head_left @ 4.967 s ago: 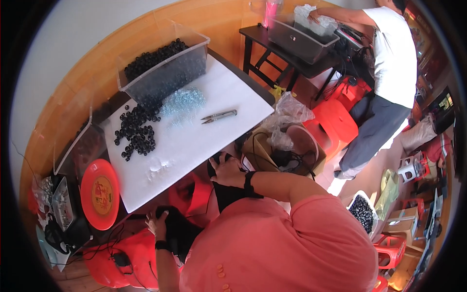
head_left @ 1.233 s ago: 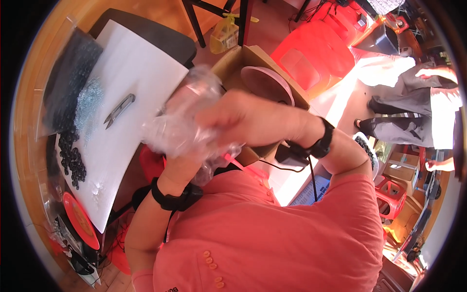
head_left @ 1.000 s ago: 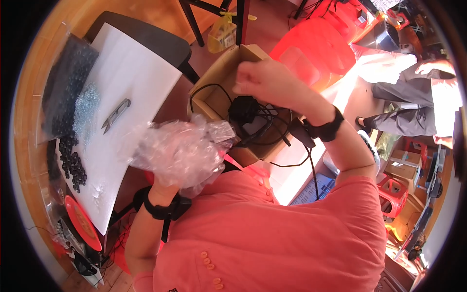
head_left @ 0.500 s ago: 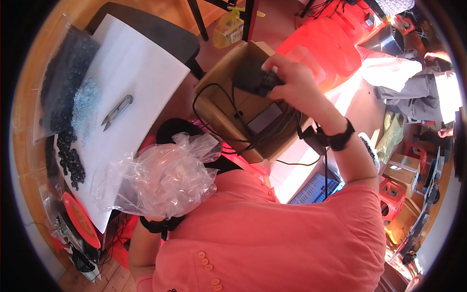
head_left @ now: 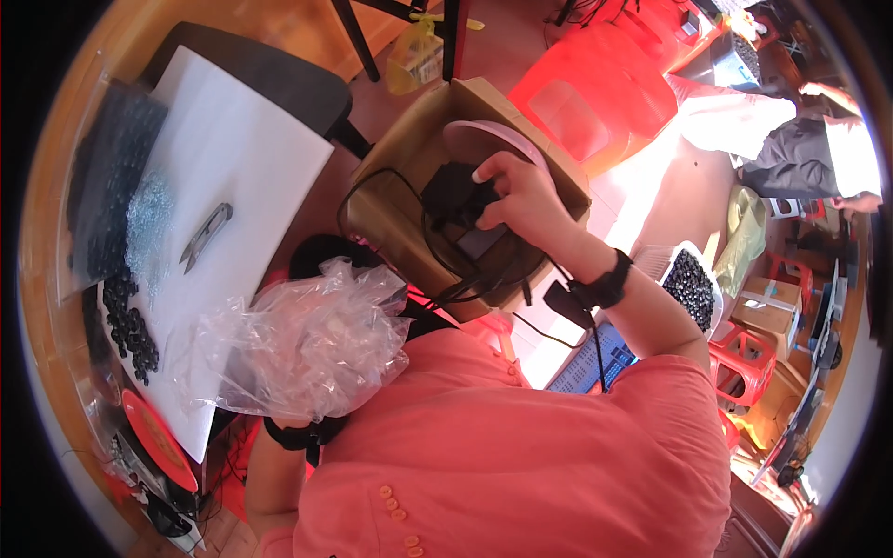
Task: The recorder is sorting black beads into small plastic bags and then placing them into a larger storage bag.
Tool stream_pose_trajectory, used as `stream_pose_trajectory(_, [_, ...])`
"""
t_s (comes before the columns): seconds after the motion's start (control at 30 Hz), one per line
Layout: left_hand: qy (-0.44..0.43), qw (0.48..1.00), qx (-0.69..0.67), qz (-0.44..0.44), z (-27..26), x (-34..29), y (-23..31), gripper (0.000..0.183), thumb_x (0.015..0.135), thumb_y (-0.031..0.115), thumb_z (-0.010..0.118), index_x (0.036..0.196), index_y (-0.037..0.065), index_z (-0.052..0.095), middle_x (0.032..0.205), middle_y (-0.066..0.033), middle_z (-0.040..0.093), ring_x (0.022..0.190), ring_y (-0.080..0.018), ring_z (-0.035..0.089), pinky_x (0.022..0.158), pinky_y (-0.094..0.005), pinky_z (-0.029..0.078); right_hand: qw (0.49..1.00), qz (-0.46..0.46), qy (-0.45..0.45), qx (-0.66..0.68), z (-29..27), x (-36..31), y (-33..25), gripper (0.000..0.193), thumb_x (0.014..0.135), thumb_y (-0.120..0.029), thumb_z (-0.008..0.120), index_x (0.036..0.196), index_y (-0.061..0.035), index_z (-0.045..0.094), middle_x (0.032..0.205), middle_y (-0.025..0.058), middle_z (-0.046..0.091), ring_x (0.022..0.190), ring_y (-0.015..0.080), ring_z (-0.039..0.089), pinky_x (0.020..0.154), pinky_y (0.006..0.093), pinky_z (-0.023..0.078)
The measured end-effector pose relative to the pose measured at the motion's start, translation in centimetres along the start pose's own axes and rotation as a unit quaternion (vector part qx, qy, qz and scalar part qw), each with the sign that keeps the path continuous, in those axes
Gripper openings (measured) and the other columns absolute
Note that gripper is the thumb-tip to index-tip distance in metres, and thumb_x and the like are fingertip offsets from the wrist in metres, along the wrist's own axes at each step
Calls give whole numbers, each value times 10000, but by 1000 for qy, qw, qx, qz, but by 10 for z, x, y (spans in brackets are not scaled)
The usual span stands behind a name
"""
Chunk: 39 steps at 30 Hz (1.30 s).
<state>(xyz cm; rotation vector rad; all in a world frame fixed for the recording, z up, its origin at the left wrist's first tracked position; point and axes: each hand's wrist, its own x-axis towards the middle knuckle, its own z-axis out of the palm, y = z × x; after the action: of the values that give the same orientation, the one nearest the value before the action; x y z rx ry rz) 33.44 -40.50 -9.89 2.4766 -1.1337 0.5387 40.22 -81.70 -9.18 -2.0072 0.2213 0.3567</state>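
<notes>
My right hand is inside the top of an open cardboard box. Its fingers are closed around a black block-shaped device, and black cables hang about it and over the box's near edge. Behind that hand a round pink dish leans inside the box. On the left, a crumpled bunch of clear plastic bags covers my left hand, which appears to grip it; the fingers are hidden. Thread snips lie on a white board beyond the bags.
Pale blue beads and black beads lie along the board's left side, near a red plate. Red plastic stools stand beyond the box. At right are a basket of dark beads, a keyboard and another person.
My right hand has lowered the black device deeper into the box. The pink dish now shows behind it. My left hand stays with the bags, and the whole view has shifted slightly.
</notes>
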Motion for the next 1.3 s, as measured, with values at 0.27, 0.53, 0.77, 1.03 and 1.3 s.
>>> stream_pose_trajectory(0.27, [1, 999, 43, 32, 46, 40, -4, 433, 772, 260, 756, 1131, 40, 657, 1197, -165, 637, 1091, -373, 600, 934, -507, 471, 989, 33, -47, -136, 30, -8, 43, 637, 711, -129, 788, 1278, -28, 515, 954, 223, 648, 928, 375, 649, 800, 436, 505])
stream_pose_trajectory(0.53, [-1, 993, 80, 82, 120, 124, -9, 445, 769, 260, 757, 1139, 36, 652, 1209, -168, 633, 1104, -379, 593, 946, -512, 464, 944, 13, -138, -299, 40, -39, 30, 531, 851, -224, 664, 1310, -13, 500, 915, 245, 685, 898, 362, 686, 742, 475, 534])
stream_pose_trajectory(0.77, [-194, 972, -35, -127, 130, 203, 36, 603, 728, 286, 783, 1196, -2, 537, 1196, -217, 541, 1221, -416, 438, 1005, -530, 384, 941, -63, -77, -323, 41, -61, 32, 390, 897, -275, 631, 1176, -10, 566, 973, 186, 654, 862, 361, 677, 737, 465, 528])
stream_pose_trajectory(1.03, [-287, 945, -3, -154, 85, 212, 64, 648, 710, 272, 790, 1236, 6, 521, 1201, -211, 557, 1196, -409, 471, 960, -518, 434, 946, -93, -50, -306, 39, -61, 35, 325, 829, -204, 617, 1090, -10, 620, 1005, 203, 649, 923, 356, 676, 798, 452, 513])
stream_pose_trajectory(1.3, [-142, 874, -285, -367, 140, 177, -36, 484, 794, -43, 630, 1259, 4, 506, 1312, -128, 553, 943, -234, 654, 756, -363, 527, 931, -179, -59, -311, 42, -59, 39, 325, 808, -197, 627, 1058, 10, 635, 964, 202, 665, 892, 333, 673, 747, 454, 516])
